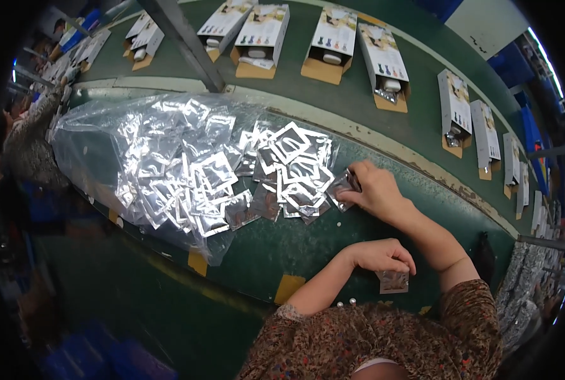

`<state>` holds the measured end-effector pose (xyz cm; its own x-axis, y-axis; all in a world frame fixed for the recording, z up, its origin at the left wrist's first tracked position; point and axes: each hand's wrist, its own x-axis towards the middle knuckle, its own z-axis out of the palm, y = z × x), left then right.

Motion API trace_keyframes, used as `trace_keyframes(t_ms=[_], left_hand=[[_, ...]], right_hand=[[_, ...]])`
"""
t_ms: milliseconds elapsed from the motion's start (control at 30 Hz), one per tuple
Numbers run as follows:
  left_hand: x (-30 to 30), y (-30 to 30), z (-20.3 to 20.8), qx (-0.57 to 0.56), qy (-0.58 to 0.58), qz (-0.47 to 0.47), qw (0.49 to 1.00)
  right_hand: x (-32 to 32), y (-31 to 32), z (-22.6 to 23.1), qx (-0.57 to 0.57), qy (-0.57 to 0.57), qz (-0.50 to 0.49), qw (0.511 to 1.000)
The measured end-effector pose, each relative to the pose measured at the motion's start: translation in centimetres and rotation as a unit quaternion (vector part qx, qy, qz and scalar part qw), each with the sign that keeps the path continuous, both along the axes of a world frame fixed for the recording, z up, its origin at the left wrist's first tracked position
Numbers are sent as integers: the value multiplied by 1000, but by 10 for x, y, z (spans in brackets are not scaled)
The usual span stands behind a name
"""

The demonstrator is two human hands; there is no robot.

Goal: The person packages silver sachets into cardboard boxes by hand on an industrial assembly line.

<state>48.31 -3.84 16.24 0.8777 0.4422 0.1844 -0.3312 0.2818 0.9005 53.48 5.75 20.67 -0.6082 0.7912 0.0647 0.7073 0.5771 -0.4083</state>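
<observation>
My right hand (378, 191) reaches to the right edge of a pile of small silvery sachets (298, 168). Its thumb and fingers are closed on one dark, shiny sachet (342, 190). Closer to my body, my left hand (383, 254) is bent at the wrist above the green table. From its fingers hangs another flat square sachet (394, 282), partly covered by the hand. Left of the loose pile lies a large clear plastic bag (86, 136), its mouth toward the pile, with many more sachets inside.
Beyond a worn raised ledge (415, 161), a green conveyor belt (288, 88) carries white printed boxes (333, 38) with open brown flaps. A metal post (184, 41) rises at the upper left. Yellow tape patches (288, 288) mark the table's near edge. A dark object (483, 256) lies right of my arm.
</observation>
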Motion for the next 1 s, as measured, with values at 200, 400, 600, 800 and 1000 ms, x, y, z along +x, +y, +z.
trace_keyframes(t_ms=[200,400,600,800,1000], left_hand=[[5,-5,-8,-52,56,42,996],[7,-9,-12,-210,46,158,964],[-4,-8,-3,-215,-23,271,938],[-11,-1,16,-331,-58,415,846],[-26,18,-9,-250,-55,569,782]], right_hand=[[37,23,-4,-309,168,-55,934],[20,101,-14,184,216,-92,954],[10,186,-56,319,-73,-99,940],[57,97,-3,-126,152,-192,961],[52,1,45,-394,157,-147,893]])
